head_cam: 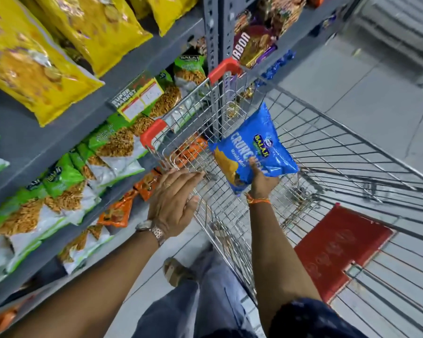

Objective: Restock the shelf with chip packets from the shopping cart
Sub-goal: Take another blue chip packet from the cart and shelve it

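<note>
The cart (303, 147) stands hard against the shelf (66, 132), and everything here is placed from it. The right hand (263, 182) reaches down inside the cart and is closed on the lower edge of a blue packet (252, 147), thumb across the front, lifting it clear of the wire floor. The packet is tilted, its top corner pointing up toward the cart's far rim. The left hand (175, 203) rests open and flat on the cart's near rim, fingers spread over the wire, holding nothing.

No other packet is visible in the cart; its basket looks otherwise bare, apart from a red panel (337, 252) on its near end. So this blue packet may well be the last one to go, though part of the basket lies out of view.

To the left of the cart, the shelf tiers are already well filled: yellow bags (34, 64) on the top tier, green bags (66, 174) below them, orange bags (117, 211) on the tier level with the cart's rim. No blue packets of this kind show in those rows, so where it belongs cannot be told from here.

Judging by this, the restocking is near its end: one packet in hand, not yet on the shelf, and its slot yet to be found.
</note>
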`<state>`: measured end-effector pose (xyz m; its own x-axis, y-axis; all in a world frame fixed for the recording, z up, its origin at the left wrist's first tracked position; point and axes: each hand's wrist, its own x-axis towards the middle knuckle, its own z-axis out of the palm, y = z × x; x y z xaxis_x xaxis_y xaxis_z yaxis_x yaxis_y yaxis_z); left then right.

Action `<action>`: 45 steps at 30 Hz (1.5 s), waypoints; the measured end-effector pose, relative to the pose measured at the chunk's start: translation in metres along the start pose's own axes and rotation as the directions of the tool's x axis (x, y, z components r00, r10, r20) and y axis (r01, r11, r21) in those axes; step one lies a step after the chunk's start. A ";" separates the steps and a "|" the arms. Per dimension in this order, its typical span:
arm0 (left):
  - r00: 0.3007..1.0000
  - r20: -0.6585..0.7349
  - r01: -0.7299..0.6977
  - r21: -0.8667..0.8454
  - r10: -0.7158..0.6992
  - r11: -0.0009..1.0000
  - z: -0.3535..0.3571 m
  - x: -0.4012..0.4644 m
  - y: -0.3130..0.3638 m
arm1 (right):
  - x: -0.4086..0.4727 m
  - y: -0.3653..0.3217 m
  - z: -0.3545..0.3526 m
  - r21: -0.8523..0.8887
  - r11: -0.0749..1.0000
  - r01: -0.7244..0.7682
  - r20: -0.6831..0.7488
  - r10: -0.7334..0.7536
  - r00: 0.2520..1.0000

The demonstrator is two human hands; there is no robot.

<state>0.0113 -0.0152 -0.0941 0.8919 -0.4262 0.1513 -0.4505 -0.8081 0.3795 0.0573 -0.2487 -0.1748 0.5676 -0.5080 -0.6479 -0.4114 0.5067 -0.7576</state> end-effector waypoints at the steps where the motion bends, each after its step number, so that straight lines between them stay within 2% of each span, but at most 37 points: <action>1: 0.999 0.031 0.005 0.026 -0.006 1.000 -0.006 0.000 0.002 | -0.009 -0.012 0.001 0.058 0.995 0.078 -0.013 -0.077 0.997; 3: 0.996 0.090 0.009 0.062 -0.014 0.998 -0.020 0.001 0.007 | -0.019 -0.022 0.001 0.103 0.972 0.212 -0.036 -0.210 0.977; 7: 0.987 0.163 -0.004 0.048 -0.004 0.999 -0.054 0.001 0.017 | -0.058 -0.052 0.005 0.025 0.957 0.289 0.080 -0.290 0.954; 10: 0.997 0.072 -0.007 0.068 0.002 0.998 -0.090 0.003 0.022 | -0.088 -0.091 0.022 0.016 0.928 0.371 0.208 -0.366 0.907; 16: 0.973 -0.220 -0.040 0.157 0.074 0.987 -0.189 0.002 0.034 | -0.167 -0.182 0.068 0.046 0.829 0.557 0.530 -0.493 0.690; 20: 0.877 -0.466 0.022 0.277 0.114 0.961 -0.287 -0.012 0.029 | -0.245 -0.253 0.115 0.148 0.734 0.663 0.693 -0.555 0.460; 23: 0.775 -0.624 0.176 0.366 0.101 0.914 -0.356 -0.037 0.015 | -0.303 -0.292 0.145 0.257 0.725 0.639 0.768 -0.555 0.321; 26: 0.634 -0.772 0.372 0.355 0.044 0.857 -0.410 -0.068 -0.002 | -0.359 -0.324 0.176 0.326 0.724 0.608 0.831 -0.526 0.181; 28: 0.558 -0.830 0.477 0.324 0.003 0.817 -0.435 -0.090 -0.011 | -0.400 -0.338 0.194 0.381 0.731 0.566 0.853 -0.514 0.091; 31: 0.500 -0.863 0.606 0.291 -0.069 0.741 -0.459 -0.115 -0.026 | -0.452 -0.347 0.227 0.445 0.748 0.492 0.862 -0.507 -0.009; 34: 0.457 -0.872 0.698 0.230 -0.175 0.678 -0.469 -0.132 -0.036 | -0.499 -0.347 0.264 0.445 0.770 0.456 0.879 -0.474 -0.057; 36: 0.451 -0.868 0.722 0.218 -0.207 0.657 -0.468 -0.136 -0.040 | -0.523 -0.344 0.287 0.413 0.808 0.420 0.901 -0.429 -0.060; 40: 0.457 -0.870 0.727 0.245 -0.185 0.642 -0.466 -0.140 -0.047 | -0.551 -0.333 0.324 0.309 0.843 0.440 0.943 -0.330 -0.030; 43: 0.450 -0.878 0.721 0.249 -0.164 0.646 -0.467 -0.142 -0.053 | -0.557 -0.328 0.348 0.326 0.820 0.470 0.942 -0.324 -0.088; 45: 0.444 -0.883 0.712 0.243 -0.154 0.659 -0.467 -0.143 -0.056 | -0.561 -0.326 0.357 0.317 0.815 0.485 0.945 -0.313 -0.092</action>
<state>-0.0723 0.2811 0.2891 0.5005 0.2944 0.8141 0.3280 -0.9348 0.1364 0.1276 0.1198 0.4639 0.7508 0.5463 0.3713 0.1666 0.3872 -0.9068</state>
